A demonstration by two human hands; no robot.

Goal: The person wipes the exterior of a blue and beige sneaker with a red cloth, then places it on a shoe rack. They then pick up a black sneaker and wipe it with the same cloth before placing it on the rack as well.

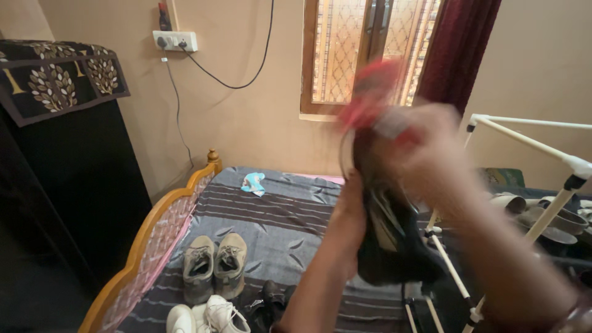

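Note:
Both my hands are raised in front of me over the bed, blurred by motion. My left hand [345,216] grips a dark shoe [388,234] from its left side and holds it upright. My right hand [425,154] is closed on something red [370,95] pressed against the top of the shoe; what the red thing is, I cannot tell. On the bed below lie a grey-brown pair of shoes [214,265], a white pair [203,317] and a black pair [265,305].
The bed [290,216] has a grey striped cover and a wooden headboard [148,234]. A white rack [542,203] stands at the right with metal bowls [542,216] behind it. A dark cabinet [68,185] stands left. A small blue-white item [253,183] lies near the bed's far end.

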